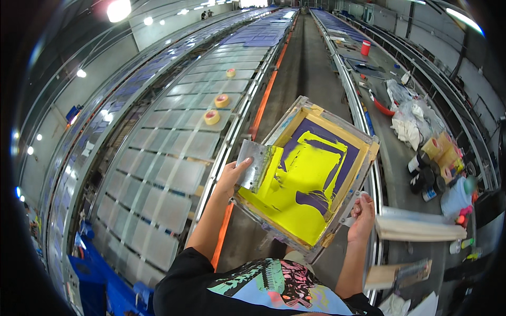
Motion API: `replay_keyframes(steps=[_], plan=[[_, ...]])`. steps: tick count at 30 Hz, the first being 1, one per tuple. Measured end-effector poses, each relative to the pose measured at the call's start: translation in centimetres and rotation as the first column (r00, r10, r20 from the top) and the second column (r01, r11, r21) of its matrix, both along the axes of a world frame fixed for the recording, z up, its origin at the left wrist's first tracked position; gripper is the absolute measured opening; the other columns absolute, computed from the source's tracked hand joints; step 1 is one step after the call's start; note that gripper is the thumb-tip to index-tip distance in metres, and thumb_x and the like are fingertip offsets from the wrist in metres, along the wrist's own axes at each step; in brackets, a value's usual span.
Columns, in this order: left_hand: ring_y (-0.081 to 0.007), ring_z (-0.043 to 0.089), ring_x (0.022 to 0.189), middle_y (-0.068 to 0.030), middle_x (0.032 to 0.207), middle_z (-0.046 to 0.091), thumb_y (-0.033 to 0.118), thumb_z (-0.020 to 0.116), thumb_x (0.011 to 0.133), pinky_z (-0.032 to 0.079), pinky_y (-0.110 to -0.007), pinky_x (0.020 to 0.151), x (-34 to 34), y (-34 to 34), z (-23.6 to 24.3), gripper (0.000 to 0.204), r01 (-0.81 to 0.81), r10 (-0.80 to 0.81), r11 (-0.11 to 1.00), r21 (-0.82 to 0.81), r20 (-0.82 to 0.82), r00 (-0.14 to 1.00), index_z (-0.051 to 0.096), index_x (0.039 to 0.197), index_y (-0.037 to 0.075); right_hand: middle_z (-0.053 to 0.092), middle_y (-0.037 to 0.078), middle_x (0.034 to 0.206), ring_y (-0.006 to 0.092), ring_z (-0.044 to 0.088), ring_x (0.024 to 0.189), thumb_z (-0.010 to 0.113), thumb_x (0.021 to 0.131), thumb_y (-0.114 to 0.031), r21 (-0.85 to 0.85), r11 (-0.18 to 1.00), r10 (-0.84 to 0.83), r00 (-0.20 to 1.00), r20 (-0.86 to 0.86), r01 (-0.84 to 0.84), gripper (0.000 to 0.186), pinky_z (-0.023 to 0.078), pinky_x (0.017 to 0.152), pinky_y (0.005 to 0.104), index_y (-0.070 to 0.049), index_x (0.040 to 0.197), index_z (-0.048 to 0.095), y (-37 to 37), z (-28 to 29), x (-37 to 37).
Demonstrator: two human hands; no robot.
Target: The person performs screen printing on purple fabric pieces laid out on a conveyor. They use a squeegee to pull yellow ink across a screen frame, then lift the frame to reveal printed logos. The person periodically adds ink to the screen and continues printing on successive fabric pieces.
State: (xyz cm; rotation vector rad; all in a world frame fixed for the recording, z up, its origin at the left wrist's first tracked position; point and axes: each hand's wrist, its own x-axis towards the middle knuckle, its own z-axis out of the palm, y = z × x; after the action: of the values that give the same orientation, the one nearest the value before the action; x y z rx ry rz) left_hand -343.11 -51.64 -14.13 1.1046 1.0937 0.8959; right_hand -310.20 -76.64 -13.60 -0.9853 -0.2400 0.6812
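A screen printing frame (363, 150), its border taped, is held tilted in front of me over the aisle. Bright yellow ink (311, 168) covers much of its purple mesh (303, 129). At the frame's left side, my left hand (232, 176) is closed on a squeegee (252, 164) with a metal plate handle, thumb on top. The squeegee's blade end is coated in yellow ink and rests on the mesh. My right hand (362, 215) is closed around a metal bracket on the frame's right edge. Fingers of my left hand under the plate are hidden.
Long print tables run away on both sides; the left one (158, 181) bears several tape rolls (212, 117). On the right bench are a red container (365, 48), plastic bags (416, 118), dark bottles (421, 180), a pale bucket (456, 196) and another frame (377, 276).
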Motion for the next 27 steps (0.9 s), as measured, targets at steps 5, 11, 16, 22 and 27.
replay_keyframes(steps=[5,11,16,22,27], plan=[[-0.0120,0.066,0.082,-0.0043,0.095,0.072,0.046,0.078,0.090,0.050,-0.029,0.076,8.2,15.6,-0.6,0.049,-0.089,0.090,0.996,0.022,-0.067,0.994,0.073,0.105,0.000,0.055,-0.002,0.083,0.0041,0.045,0.065,0.069,0.095,-0.013,-0.011,0.998,0.059,0.998,0.001,-0.059,0.015,0.033,0.057,0.0209,-0.009,0.107,0.061,18.4,0.1,10.0],[-0.0146,0.068,0.087,-0.0050,0.100,0.074,0.044,0.076,0.092,0.051,-0.032,0.082,12.3,29.4,-2.2,0.047,-0.219,0.221,0.975,-0.033,0.040,0.975,0.071,0.111,0.001,0.057,-0.002,0.083,0.0037,0.046,0.065,0.066,0.097,-0.012,-0.036,0.968,0.250,0.968,0.005,-0.250,0.011,0.034,0.056,0.0200,-0.008,0.106,0.061,37.6,0.0,17.7],[-0.0124,0.065,0.090,-0.0028,0.103,0.072,0.042,0.074,0.095,0.049,-0.031,0.083,14.9,40.8,-4.5,0.043,-0.351,0.351,0.936,-0.024,0.006,0.936,0.071,0.112,0.003,0.053,-0.004,0.081,0.0034,0.041,0.065,0.070,0.094,-0.012,-0.059,0.922,0.381,0.924,-0.031,-0.382,0.016,0.031,0.058,0.0211,-0.007,0.106,0.061,54.2,-2.7,22.5],[-0.0117,0.063,0.096,-0.0040,0.107,0.071,0.041,0.074,0.095,0.047,-0.029,0.085,21.1,62.3,-6.1,0.048,-0.352,0.352,0.936,-0.006,0.008,0.936,0.069,0.119,0.000,0.052,-0.005,0.081,0.0040,0.040,0.065,0.070,0.094,-0.014,-0.068,0.915,0.399,0.917,-0.005,-0.398,0.016,0.032,0.058,0.0226,-0.008,0.106,0.061,75.9,-3.3,28.9],[-0.0163,0.071,0.096,-0.0079,0.112,0.072,0.046,0.075,0.093,0.057,-0.032,0.079,29.6,80.5,-4.6,0.058,-0.192,0.192,0.981,-0.011,0.049,0.980,0.066,0.122,-0.003,0.053,-0.004,0.082,0.0040,0.041,0.065,0.071,0.094,-0.016,-0.064,0.944,0.324,0.946,0.012,-0.322,0.017,0.032,0.058,0.0219,-0.008,0.106,0.061,89.8,-1.9,36.9]])
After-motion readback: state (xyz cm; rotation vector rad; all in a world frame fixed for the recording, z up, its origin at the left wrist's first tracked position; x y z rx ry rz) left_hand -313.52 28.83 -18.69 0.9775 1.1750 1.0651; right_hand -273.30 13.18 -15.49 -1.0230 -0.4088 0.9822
